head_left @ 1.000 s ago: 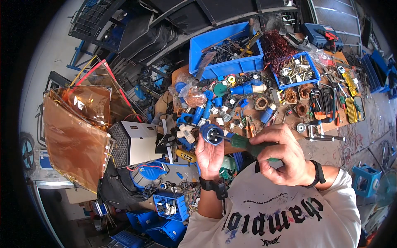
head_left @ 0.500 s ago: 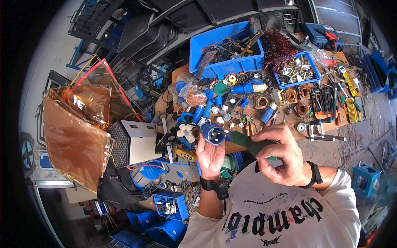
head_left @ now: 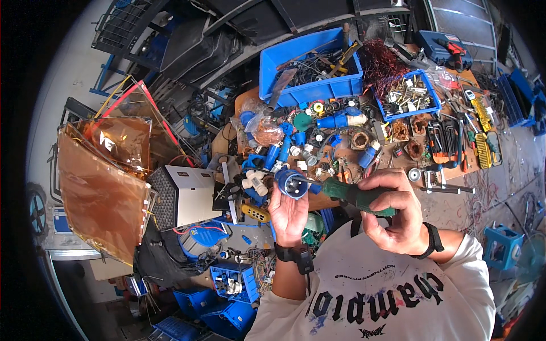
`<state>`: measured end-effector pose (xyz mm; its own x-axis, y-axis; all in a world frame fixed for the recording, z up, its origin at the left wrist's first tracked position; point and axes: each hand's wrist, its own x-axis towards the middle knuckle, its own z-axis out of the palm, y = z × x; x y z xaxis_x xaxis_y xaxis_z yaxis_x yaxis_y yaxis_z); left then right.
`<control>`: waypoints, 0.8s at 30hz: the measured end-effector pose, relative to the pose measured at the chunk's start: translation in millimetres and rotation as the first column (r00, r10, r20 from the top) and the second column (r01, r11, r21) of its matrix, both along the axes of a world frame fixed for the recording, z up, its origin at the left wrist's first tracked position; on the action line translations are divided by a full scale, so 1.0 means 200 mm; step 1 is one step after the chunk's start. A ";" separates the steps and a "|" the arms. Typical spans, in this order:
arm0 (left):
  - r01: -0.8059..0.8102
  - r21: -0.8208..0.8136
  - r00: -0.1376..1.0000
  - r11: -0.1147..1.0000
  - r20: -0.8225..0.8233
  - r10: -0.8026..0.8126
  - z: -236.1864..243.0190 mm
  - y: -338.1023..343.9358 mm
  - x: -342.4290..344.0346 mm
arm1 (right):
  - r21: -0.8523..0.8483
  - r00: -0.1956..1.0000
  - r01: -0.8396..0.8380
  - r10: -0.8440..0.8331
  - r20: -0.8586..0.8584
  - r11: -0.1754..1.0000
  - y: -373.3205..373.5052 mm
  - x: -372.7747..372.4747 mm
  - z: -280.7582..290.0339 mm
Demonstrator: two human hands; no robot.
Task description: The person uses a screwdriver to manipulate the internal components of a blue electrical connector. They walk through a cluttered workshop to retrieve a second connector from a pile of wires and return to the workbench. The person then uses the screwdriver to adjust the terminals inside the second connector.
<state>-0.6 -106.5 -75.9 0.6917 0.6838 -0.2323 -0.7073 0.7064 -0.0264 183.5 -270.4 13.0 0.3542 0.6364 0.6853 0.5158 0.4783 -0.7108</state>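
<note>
My left hand point(head_left: 289, 217) is closed around a round blue industrial plug point(head_left: 286, 181), whose open face with metal pins is turned toward the right. My right hand point(head_left: 393, 209) grips a screwdriver point(head_left: 355, 195) by its thick dark green handle. The screwdriver's shaft points left, and its tip reaches the plug's open face; whether it sits on a screw is too small to tell. Behind my hands, blue and white plug parts point(head_left: 296, 150) lie jumbled on the wooden workbench point(head_left: 398, 165).
A large blue bin point(head_left: 321, 91) of cables and tools stands at the bench's far side, beside a smaller blue crate point(head_left: 409, 116) of metal parts. Hex keys and pliers point(head_left: 446, 139) lie to the right. A white box point(head_left: 193, 196) and copper-coloured sheets point(head_left: 102, 193) are on the left.
The screwdriver handle has shifted slightly right, and more of its shaft shows. My right fingers have changed their grip on the handle. My left hand and the plug have hardly moved.
</note>
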 end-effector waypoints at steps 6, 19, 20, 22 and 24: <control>-0.008 0.041 1.000 0.999 -0.017 0.009 0.01 0.00 0.02 | -0.017 0.998 -0.010 0.011 0.058 1.000 0.01 0.02 0.03; 0.027 0.088 1.000 0.996 -0.005 -0.026 0.03 -0.01 0.03 | -0.028 0.999 0.008 -0.007 0.044 1.000 0.02 0.00 0.04; 0.028 0.091 1.000 0.995 -0.008 -0.027 0.03 -0.01 0.03 | -0.038 0.999 0.004 -0.003 0.034 0.999 0.02 0.00 0.04; 0.031 0.096 0.999 0.995 -0.013 -0.030 0.03 -0.01 0.03 | -0.056 1.000 -0.004 0.004 0.014 0.998 0.02 0.00 0.05; 0.026 0.100 1.000 0.995 -0.009 -0.025 0.03 -0.01 0.03 | -0.071 0.998 -0.001 0.005 0.066 0.997 0.02 0.01 0.05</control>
<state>4.7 -108.4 -70.8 0.7077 0.6861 -0.1686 -0.6889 0.7231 0.0507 185.9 -267.0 23.9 0.3073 0.6851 0.6605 0.5615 0.4298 -0.7071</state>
